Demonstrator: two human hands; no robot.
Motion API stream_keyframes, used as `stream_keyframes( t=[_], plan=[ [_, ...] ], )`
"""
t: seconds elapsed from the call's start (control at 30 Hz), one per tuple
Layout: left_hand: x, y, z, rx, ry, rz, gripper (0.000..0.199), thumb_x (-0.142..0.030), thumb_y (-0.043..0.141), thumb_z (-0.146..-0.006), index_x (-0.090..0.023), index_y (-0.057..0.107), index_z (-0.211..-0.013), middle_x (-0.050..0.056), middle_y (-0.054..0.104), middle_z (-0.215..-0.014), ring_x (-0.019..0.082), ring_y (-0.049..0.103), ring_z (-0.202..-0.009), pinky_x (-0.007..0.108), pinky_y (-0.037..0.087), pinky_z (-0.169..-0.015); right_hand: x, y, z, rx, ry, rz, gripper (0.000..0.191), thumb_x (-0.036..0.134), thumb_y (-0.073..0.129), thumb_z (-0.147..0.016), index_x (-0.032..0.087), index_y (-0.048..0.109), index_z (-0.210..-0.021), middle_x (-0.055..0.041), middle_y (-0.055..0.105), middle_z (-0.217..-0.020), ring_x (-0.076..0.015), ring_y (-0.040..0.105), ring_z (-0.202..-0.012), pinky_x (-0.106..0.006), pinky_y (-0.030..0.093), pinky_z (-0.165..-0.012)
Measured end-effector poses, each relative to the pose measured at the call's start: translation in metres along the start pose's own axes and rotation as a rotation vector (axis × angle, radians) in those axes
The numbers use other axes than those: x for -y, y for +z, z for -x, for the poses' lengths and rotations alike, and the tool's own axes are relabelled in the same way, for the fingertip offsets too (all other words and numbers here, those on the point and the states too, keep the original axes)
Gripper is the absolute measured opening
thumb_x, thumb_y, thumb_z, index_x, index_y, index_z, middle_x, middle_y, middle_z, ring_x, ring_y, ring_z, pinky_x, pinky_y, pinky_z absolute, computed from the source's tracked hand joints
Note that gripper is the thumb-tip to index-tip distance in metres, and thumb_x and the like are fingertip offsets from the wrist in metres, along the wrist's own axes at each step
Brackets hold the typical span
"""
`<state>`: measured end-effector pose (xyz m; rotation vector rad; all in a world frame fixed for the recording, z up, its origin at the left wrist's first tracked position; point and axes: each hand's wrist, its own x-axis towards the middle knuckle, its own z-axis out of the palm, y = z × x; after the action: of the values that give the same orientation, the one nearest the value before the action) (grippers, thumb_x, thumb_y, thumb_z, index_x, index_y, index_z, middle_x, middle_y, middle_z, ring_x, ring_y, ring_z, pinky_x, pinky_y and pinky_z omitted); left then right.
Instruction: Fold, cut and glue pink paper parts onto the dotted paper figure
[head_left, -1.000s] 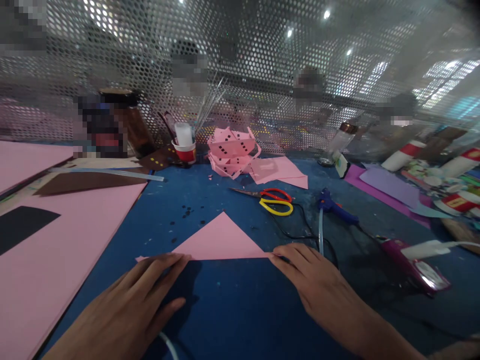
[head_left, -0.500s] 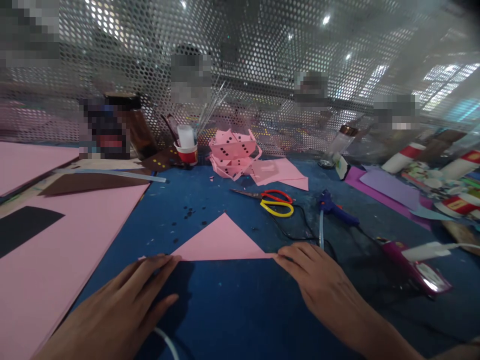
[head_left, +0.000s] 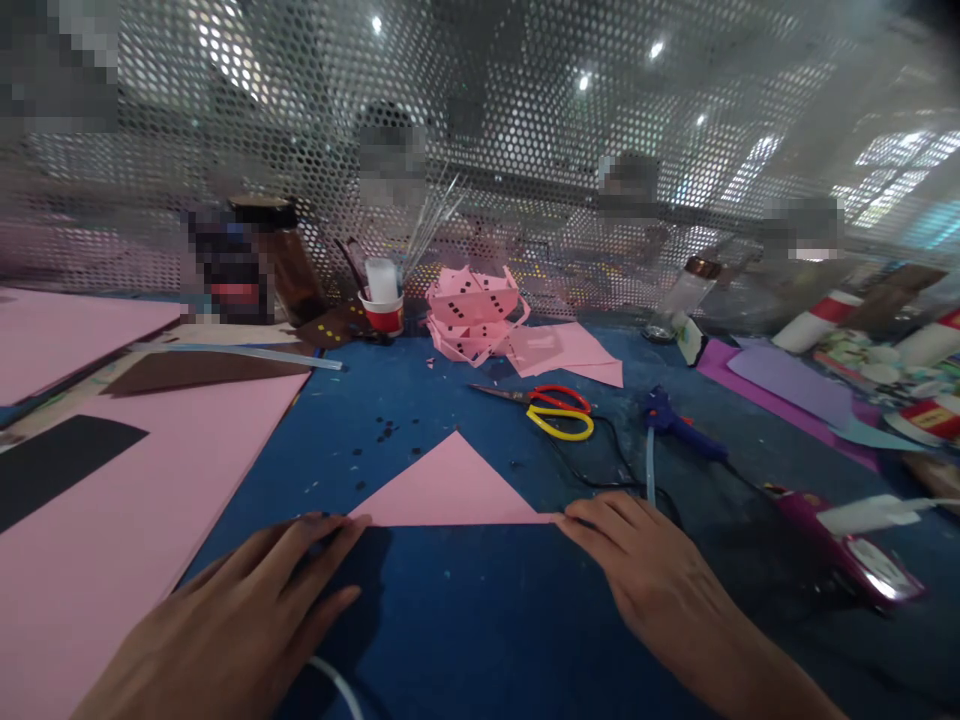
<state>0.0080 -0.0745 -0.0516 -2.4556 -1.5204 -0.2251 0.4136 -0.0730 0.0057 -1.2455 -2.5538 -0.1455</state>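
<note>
A pink paper triangle (head_left: 454, 485) lies on the blue table, its peak pointing away from me and its long straight edge towards me. My left hand (head_left: 247, 610) has its fingertips on the left corner, the thumb held apart below. At the right corner, the fingers of my right hand (head_left: 637, 560) are pinched together on the paper. Beyond the triangle are scissors (head_left: 561, 412) with one red and one yellow handle. Small black paper squares (head_left: 385, 430) are scattered to its upper left.
Large pink sheets (head_left: 172, 470) cover the left side. A pink paper construction (head_left: 476, 312) and a cup (head_left: 384, 315) stand at the back. On the right are a blue glue gun (head_left: 686, 428), its cord and a magenta power strip (head_left: 847, 550).
The view has shifted slightly, so objects appear a little lower and further right. Both hands remain at the triangle's corners.
</note>
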Motion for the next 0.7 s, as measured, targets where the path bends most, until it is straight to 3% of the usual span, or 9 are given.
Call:
stream_keyframes(
  t=[0.1,0.37,0.7],
  plan=[
    [0.0010,-0.0003,-0.0005,0.011,0.011,-0.024,0.055,-0.057,0.046,-0.101,-0.041,0.045,-0.153,0.005,0.069,-0.133,0.033,0.072,-0.094,0.050,0.058,-0.077,0.0006,-0.0004,-0.0003,0.004,0.008,-0.010,0.049,-0.001,0.041,-0.094,0.019,0.067,-0.130,-0.0076,0.070,-0.122,-0.0245,0.062,-0.108,-0.042,0.056,-0.092],
    [0.0025,-0.0023,-0.0031,-0.017,0.047,-0.046,0.052,-0.055,0.047,-0.101,-0.039,0.050,-0.150,0.005,0.072,-0.130,0.030,0.073,-0.095,0.043,0.058,-0.072,0.0011,-0.0006,-0.0001,0.021,0.014,0.011,0.050,-0.001,0.042,-0.094,0.020,0.067,-0.131,-0.0063,0.071,-0.124,-0.0245,0.062,-0.109,-0.042,0.057,-0.091],
    [0.0050,-0.0036,-0.0072,-0.020,0.053,0.003,0.046,-0.052,0.048,-0.101,-0.037,0.059,-0.143,0.004,0.073,-0.129,0.031,0.071,-0.104,0.048,0.056,-0.082,-0.0007,0.0041,0.0001,-0.013,0.007,-0.001,0.046,0.000,0.040,-0.096,0.019,0.067,-0.129,-0.0064,0.071,-0.121,-0.0238,0.062,-0.107,-0.041,0.055,-0.092]
  ],
)
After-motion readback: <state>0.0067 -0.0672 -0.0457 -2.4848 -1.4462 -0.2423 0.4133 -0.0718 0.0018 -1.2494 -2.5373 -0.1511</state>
